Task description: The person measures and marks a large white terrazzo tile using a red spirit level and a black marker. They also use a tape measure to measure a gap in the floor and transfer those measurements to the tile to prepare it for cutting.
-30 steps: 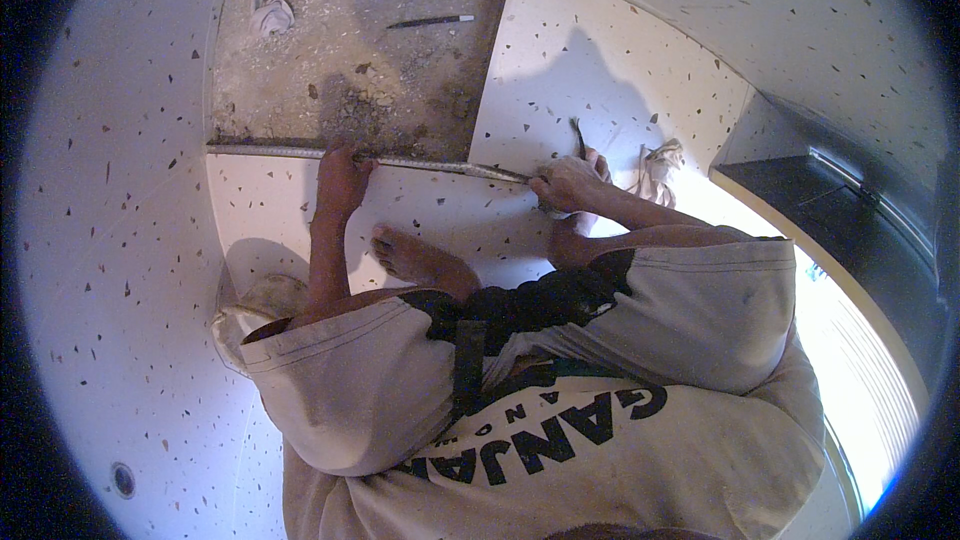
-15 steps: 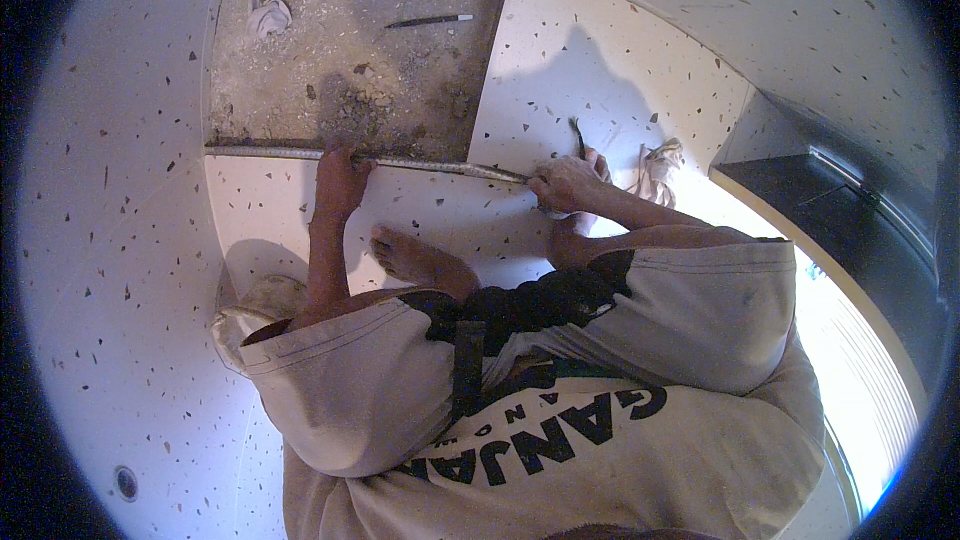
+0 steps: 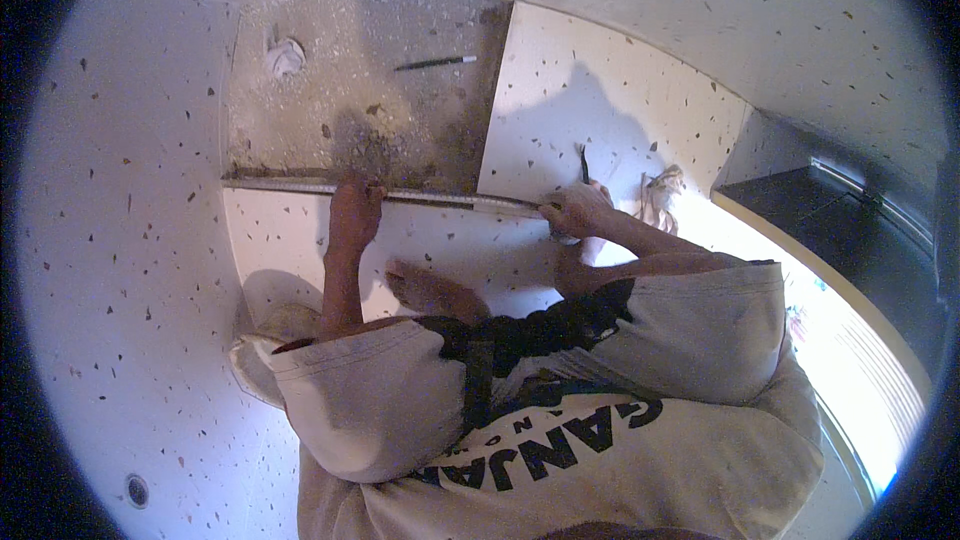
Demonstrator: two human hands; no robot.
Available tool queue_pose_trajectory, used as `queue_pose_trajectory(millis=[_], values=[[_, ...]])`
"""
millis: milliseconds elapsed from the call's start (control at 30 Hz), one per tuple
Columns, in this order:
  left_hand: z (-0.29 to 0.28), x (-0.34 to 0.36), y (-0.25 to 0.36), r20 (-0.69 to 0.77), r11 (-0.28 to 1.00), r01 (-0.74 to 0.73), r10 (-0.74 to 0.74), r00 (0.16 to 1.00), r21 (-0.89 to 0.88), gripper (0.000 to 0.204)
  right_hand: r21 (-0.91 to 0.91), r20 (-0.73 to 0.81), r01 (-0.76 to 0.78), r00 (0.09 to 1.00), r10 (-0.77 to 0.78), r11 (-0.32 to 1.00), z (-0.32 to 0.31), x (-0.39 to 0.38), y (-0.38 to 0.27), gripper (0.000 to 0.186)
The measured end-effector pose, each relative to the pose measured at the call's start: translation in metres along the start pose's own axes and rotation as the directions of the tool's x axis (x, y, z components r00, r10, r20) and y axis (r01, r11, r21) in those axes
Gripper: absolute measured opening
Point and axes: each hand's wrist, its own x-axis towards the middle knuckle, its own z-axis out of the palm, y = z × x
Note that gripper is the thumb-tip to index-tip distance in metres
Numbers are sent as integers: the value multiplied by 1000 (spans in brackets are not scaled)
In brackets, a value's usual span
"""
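A long, narrow tape measure (image 3: pixel 430 199) stretches along the far edge of a pale speckled tile (image 3: pixel 290 230), beside a bare patch of rough ground (image 3: pixel 330 40). My left hand (image 3: pixel 355 208) is closed on the tape left of its middle, knuckles up. At the tape's right end, my right hand (image 3: pixel 578 210) closes round it; the case, if there, is hidden by the fingers. A thin dark tool (image 3: pixel 584 162) sticks up beside the right hand, and whether the fingers hold it I cannot tell. My bare foot (image 3: pixel 435 290) rests on the tile between the hands.
A dark pencil-like stick with a white end (image 3: pixel 436 64) and a crumpled whitish lump (image 3: pixel 287 57) lie on the rough ground. A crumpled cloth (image 3: pixel 661 198) sits right of my right hand. A pale bucket-like container (image 3: pixel 262 365) stands by my left knee. Speckled walls enclose the space.
The whole view has shifted, so the scene sits lower in the picture. Both hands keep their hold on the tape, which looks straighter near its right end.
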Motion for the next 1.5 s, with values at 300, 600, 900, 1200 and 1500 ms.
queue_pose_trajectory(millis=[300, 600, 900, 1200, 1500], values=[[-41, 71, 56, -60, 862, -420, 454, 889, 285, 25, 328, -129, -101, 980, 151, 939, -87, -8, 43, 34], [-52, 216, 72, -76, 821, -498, 536, 841, 281, 25, 483, -416, -138, 833, 365, 865, -129, -4, 114, 32], [-45, 288, 36, 56, 820, -451, 463, 885, 351, 29, 249, -581, -112, 778, 241, 962, -154, 9, 140, 43], [-29, 298, 26, -97, 927, -357, 368, 925, 118, 27, 177, -575, -241, 762, 299, 954, -167, 21, 141, 43], [-22, 290, 32, -238, 908, -377, 413, 879, 182, 24, 179, -558, -360, 729, 396, 915, -180, 34, 134, 46]])
